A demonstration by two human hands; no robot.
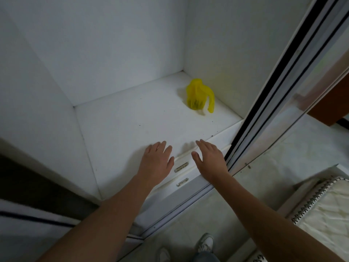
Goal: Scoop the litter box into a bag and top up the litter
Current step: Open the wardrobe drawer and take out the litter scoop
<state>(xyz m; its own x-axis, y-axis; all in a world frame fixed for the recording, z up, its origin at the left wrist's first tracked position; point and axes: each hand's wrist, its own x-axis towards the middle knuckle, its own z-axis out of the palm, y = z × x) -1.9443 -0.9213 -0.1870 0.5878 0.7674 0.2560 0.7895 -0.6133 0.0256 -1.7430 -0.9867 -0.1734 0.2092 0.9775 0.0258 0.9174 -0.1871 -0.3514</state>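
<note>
A translucent yellow plastic scoop (199, 97) with slots and a handle stands on the white shelf (132, 125) of an open wardrobe, near its back right corner. My left hand (157, 160) reaches out over the shelf's front edge with straight fingers and holds nothing. My right hand (210, 158) is stretched out beside it, fingers straight and empty, above the drawer fronts. Both hands are well short of the scoop. No litter box, bag or litter is in view.
Two white drawers with metal recessed handles (181, 166) sit under the shelf. A sliding door with dark tracks (279, 95) runs along the right. A white quilted mattress (324, 210) lies at the lower right. My shoes (205, 242) stand on the pale tiled floor.
</note>
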